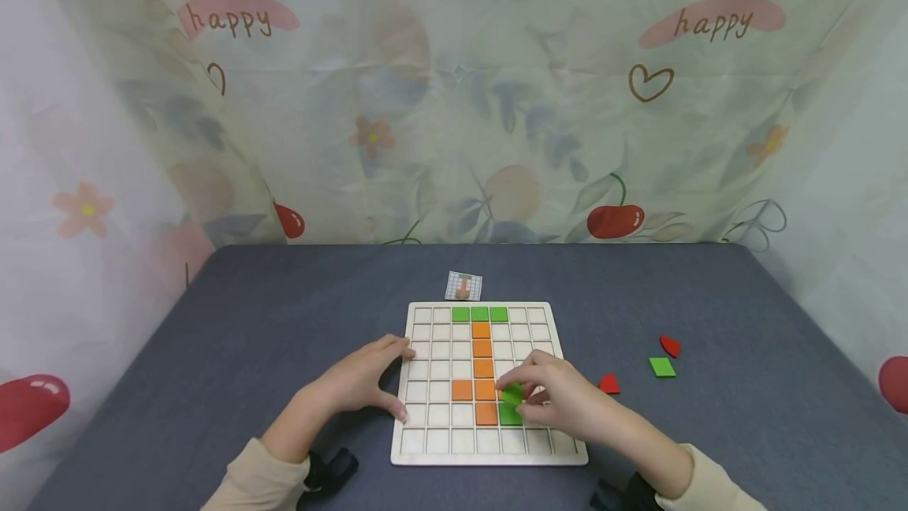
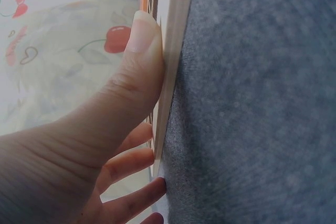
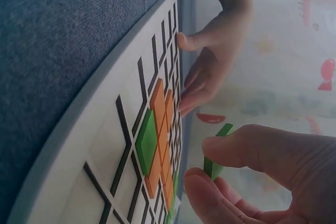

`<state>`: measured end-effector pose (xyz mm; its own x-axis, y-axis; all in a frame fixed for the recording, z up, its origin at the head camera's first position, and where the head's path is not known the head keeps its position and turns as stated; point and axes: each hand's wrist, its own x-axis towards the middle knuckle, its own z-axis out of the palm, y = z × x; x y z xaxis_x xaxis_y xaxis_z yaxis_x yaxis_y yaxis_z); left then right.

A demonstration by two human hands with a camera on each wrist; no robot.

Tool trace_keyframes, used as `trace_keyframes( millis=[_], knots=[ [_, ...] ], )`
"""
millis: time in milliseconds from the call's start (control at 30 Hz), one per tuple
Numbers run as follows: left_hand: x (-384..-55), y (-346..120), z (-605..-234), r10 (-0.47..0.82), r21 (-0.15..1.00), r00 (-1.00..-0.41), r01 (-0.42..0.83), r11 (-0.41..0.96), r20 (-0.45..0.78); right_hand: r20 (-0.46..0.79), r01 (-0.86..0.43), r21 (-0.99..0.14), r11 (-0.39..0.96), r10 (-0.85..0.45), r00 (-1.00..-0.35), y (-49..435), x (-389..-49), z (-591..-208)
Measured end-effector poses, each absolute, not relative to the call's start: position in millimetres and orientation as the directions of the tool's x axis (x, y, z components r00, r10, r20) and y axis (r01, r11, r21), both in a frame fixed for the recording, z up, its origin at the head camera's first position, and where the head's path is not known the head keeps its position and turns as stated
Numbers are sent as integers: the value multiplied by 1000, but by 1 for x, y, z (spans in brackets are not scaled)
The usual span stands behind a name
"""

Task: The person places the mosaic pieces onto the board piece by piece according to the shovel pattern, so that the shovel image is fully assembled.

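Observation:
A white gridded board lies on the dark table, with a column of orange square tiles and a row of green tiles at its top. My right hand is over the board's right half, pinching a green square tile between thumb and finger. Just below that, a second green tile is set in the grid beside an orange one. At the board's left edge, my left hand rests with fingers spread; its thumb touches the rim. Right-hand fingers partly cover the cells beneath.
A small printed pattern card lies behind the board. To the right are a loose green tile, a red curved piece and another red piece. A patterned curtain hangs behind the table.

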<state>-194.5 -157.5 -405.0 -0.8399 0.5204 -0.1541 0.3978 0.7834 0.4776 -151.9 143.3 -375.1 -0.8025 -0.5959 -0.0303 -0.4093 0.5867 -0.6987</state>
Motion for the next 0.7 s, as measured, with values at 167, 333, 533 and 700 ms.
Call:
trace_keyframes(
  millis=[167,333,533,700],
  knots=[
    [-194,-157,-404,519,480,-841,395,783,-155,-22,-419,-703,574,-607,-794,138,-151,-377],
    [-194,-157,-404,520,481,-840,396,783,-154,7,-445,-702,556,-619,-785,134,-150,-380],
    [-194,-157,-403,522,481,-839,397,782,-155,-11,-444,-699,561,-629,-777,129,-150,-380],
    [-195,-158,-404,527,488,-835,397,778,-161,14,-494,-648,579,-640,-768,126,-151,-381]
  ],
)
